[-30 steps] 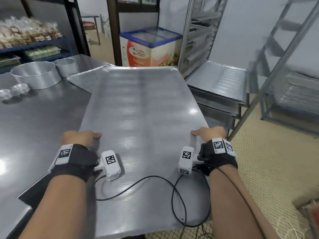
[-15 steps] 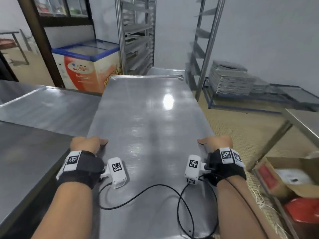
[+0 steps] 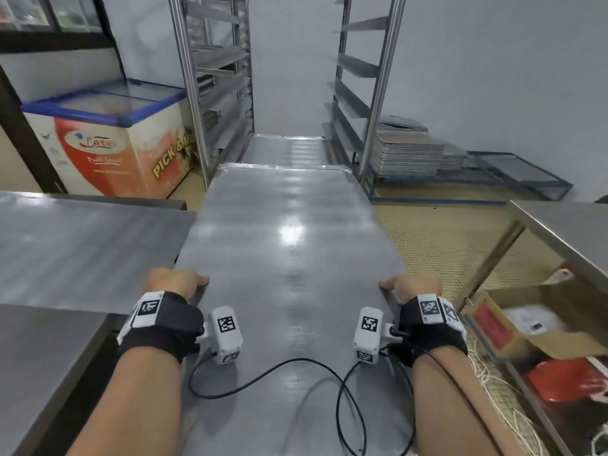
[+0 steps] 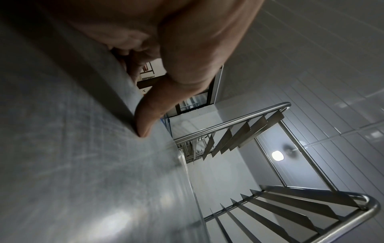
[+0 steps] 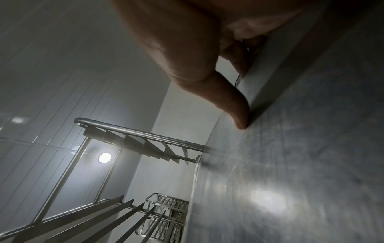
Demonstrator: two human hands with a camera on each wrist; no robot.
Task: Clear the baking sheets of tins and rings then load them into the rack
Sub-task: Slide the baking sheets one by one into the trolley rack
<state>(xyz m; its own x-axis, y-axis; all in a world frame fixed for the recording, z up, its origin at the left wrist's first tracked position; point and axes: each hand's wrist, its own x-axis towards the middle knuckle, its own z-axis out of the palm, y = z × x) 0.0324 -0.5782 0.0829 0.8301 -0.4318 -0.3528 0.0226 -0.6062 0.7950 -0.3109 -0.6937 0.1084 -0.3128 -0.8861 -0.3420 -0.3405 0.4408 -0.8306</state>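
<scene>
Gripping baking sheet (image 3: pixel 289 258) side rims, both hands (left (image 3: pixel 174 283), right (image 3: pixel 413 286)), facing rack (image 3: pixel 210 93)

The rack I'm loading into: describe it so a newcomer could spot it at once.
Start at the red and white chest freezer on the left. Just right of it stands the rack, a tall steel frame with angled side runners, straight ahead of the baking sheet gripped by the left hand and right hand. Unlike its neighbours, it already holds a sheet.

baking sheet (image 3: pixel 289 258) before rack (image 3: pixel 210 77) | freezer (image 3: pixel 108 139) left | stacked trays (image 3: pixel 408 153) right
</scene>
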